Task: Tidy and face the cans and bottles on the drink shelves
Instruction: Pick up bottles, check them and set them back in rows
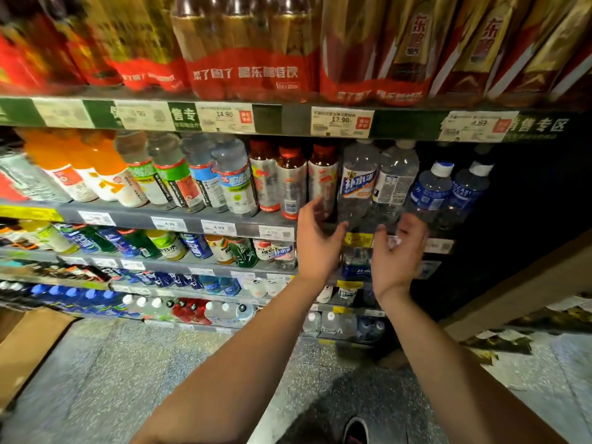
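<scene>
On the second shelf [179, 216] the bottles stand upright in a row, labels mostly forward: orange bottles [96, 174] at the left, then green-label bottles [160, 177], blue-label bottles [230, 181], brown bottles [290, 181] with red caps, two clear bottles [358, 181] with white-and-blue labels, and two blue bottles [432, 190] with white caps at the right end. The right clear bottle shows its back label. Above, shrink-wrapped packs [250, 49] of amber bottles in red film fill the top shelf. Lower shelves hold smaller mixed bottles [166, 245], too blurred to tell apart.
</scene>
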Demonstrator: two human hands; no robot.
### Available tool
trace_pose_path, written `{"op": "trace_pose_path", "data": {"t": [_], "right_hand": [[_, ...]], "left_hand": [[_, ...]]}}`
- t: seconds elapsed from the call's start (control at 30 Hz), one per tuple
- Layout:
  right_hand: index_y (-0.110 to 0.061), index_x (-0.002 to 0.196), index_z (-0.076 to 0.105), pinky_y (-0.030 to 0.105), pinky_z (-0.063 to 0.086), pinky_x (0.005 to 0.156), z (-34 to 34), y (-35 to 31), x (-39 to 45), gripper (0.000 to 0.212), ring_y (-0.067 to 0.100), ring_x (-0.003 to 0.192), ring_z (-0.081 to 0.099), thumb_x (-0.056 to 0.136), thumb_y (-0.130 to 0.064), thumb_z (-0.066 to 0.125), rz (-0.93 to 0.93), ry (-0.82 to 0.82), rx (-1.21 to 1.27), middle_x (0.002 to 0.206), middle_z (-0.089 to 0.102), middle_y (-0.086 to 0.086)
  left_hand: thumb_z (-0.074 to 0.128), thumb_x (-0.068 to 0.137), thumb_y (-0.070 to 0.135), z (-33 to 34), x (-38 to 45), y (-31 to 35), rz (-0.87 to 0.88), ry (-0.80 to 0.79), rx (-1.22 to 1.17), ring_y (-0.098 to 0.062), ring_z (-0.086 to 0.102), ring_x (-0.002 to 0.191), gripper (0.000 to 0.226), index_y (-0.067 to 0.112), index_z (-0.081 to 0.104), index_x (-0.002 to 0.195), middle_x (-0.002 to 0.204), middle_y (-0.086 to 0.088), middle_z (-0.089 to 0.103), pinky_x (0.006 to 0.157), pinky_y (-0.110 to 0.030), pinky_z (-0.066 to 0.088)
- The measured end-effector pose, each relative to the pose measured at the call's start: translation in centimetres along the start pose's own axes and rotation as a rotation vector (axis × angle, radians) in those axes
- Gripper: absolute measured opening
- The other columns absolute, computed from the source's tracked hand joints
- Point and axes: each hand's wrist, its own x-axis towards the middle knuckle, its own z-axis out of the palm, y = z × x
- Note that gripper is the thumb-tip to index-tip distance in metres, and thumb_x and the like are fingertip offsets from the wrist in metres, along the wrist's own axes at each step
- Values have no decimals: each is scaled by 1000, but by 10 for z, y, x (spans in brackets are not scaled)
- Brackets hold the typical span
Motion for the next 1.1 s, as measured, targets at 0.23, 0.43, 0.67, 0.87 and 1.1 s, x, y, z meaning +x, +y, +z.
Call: {"op": "trace_pose_path", "data": {"t": [0.23, 0.43, 0.67, 0.87, 1.1], "right_hand": [[-22, 121, 51, 55, 46, 98, 64, 3, -106, 40, 37, 114, 57, 88, -43, 53, 154, -89, -159, 123, 58, 16], [-19, 111, 50, 48, 49, 85, 88, 13, -155, 29, 30, 97, 56, 88, -29, 64, 261, -105, -220, 110, 53, 6], [-6, 119, 55, 27, 39, 81, 97, 52, -150, 34, 22, 95, 53, 90, -20, 66, 314, -140, -275, 115, 53, 9], [-2, 125, 59, 22, 37, 83, 128, 96, -129, 39, 29, 114, 58, 90, -19, 68, 322, -261, -312, 124, 61, 15], [-9, 141, 45, 47, 49, 100, 174, 136, -107, 68, 29, 119, 56, 80, -29, 68, 239, -355, -187, 132, 54, 14]], "left_hand": [[74, 85, 11, -113, -34, -45, -36, -147, -26, -8, 62, 100, 46, 18, 55, 126, 112, 4, 62, 85, -11, 46], [71, 84, 10, -158, -41, -101, -173, -289, -2, -8, 62, 94, 42, 28, 53, 118, 100, 12, 61, 85, -28, 51], [77, 83, 17, -148, -39, -153, -180, -291, 189, -21, 61, 102, 42, 17, 55, 119, 112, -2, 62, 95, -44, 51], [77, 81, 16, -115, -27, -194, -272, -239, 241, -18, 60, 106, 42, 14, 57, 119, 116, -2, 62, 97, -42, 50], [81, 77, 11, -72, 5, -217, -192, -93, 180, -13, 54, 115, 69, 6, 46, 136, 129, -4, 53, 101, -11, 40]]}}
